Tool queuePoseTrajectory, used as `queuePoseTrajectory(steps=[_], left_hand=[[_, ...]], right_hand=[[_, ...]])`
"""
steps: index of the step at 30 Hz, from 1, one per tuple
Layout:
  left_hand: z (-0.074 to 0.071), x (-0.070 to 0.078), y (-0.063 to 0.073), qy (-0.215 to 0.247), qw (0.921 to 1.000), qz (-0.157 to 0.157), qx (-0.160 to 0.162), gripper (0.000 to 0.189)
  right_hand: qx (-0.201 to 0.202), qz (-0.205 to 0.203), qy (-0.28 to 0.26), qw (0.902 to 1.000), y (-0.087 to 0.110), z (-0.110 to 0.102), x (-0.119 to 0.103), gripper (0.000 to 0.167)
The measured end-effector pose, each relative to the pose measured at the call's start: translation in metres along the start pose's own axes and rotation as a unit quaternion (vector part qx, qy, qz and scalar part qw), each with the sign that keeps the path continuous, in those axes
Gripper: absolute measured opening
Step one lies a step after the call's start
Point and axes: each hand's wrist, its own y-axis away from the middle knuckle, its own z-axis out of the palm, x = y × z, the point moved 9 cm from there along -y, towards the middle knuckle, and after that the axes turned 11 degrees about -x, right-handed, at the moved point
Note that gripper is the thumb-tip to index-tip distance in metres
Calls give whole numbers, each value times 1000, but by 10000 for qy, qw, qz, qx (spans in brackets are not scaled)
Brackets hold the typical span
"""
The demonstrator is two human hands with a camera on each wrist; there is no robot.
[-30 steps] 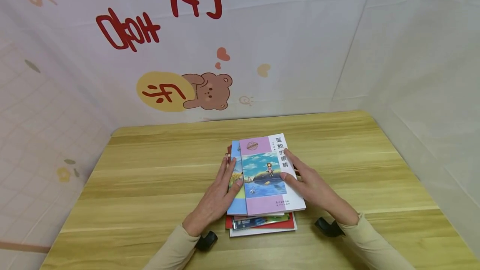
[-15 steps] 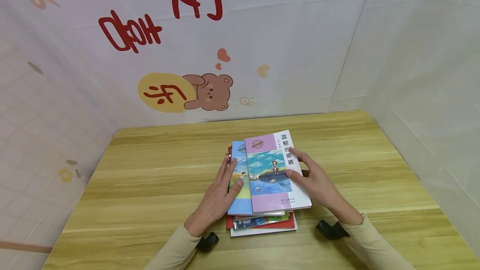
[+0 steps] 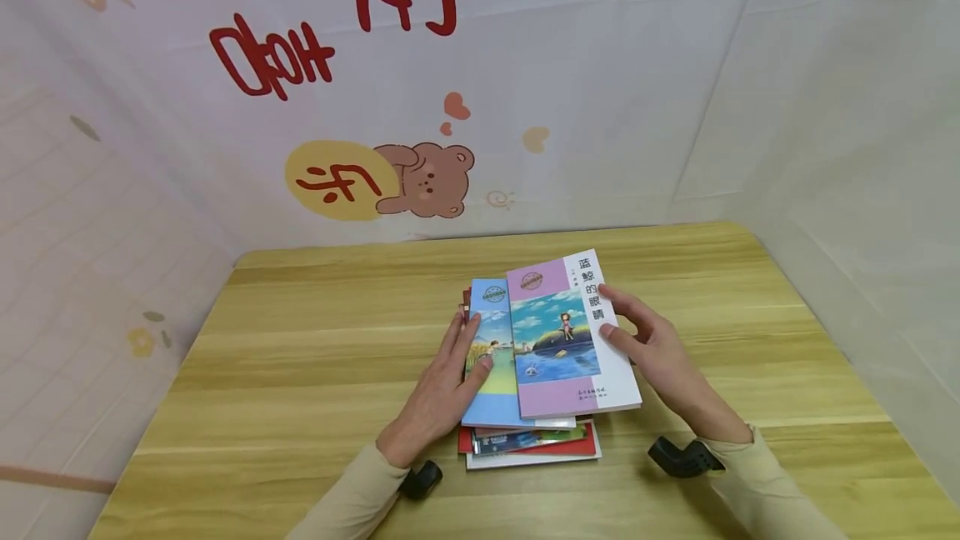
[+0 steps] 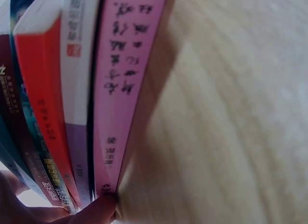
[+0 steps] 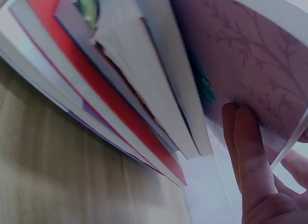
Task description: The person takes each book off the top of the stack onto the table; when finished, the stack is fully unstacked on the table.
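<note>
A pink-and-white book (image 3: pixel 558 390) with a girl by blue water on its cover sits tilted at the right over a stack. My right hand (image 3: pixel 663 357) holds it by its right edge, thumb on the cover. From the right wrist view, its fingers (image 5: pixel 250 147) lie against the book's lilac underside, which is lifted off the stack. A light-blue book (image 3: pixel 489 408) tops the pile. Along the left side of the pile rests my left hand (image 3: pixel 435 394), fingers extended, thumb over the blue cover. The left wrist view has fingertips near several spines, including a pink spine (image 4: pixel 120 79).
Lower in the pile a red book (image 3: pixel 592 440) and a white book (image 3: pixel 495 463) stick out toward the front. The wooden table (image 3: pixel 322 340) extends to both sides. Behind it hangs a white backdrop (image 3: pixel 615 90) with a bear print.
My right hand has shifted the pink-and-white book right and slightly away from me, raising it and uncovering more of the blue book. The left hand has stayed against the pile.
</note>
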Motion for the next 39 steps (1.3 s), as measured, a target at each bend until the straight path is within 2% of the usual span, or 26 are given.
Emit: queuePoseTrajectory(steps=[7, 21, 30, 39], left_hand=[[2, 1, -1, -23, 9999, 101, 5, 68], [3, 1, 0, -14, 9998, 188, 65, 67], [4, 0, 0, 13, 9998, 168, 114, 67], [5, 0, 0, -53, 9998, 130, 115, 67]], right_hand=[[61, -49, -83, 9999, 2, -13, -2, 58], [467, -283, -350, 9979, 9, -47, -11, 59], [491, -504, -1082, 9916, 16, -85, -15, 61], [666, -436, -953, 9923, 25, -127, 1, 62]])
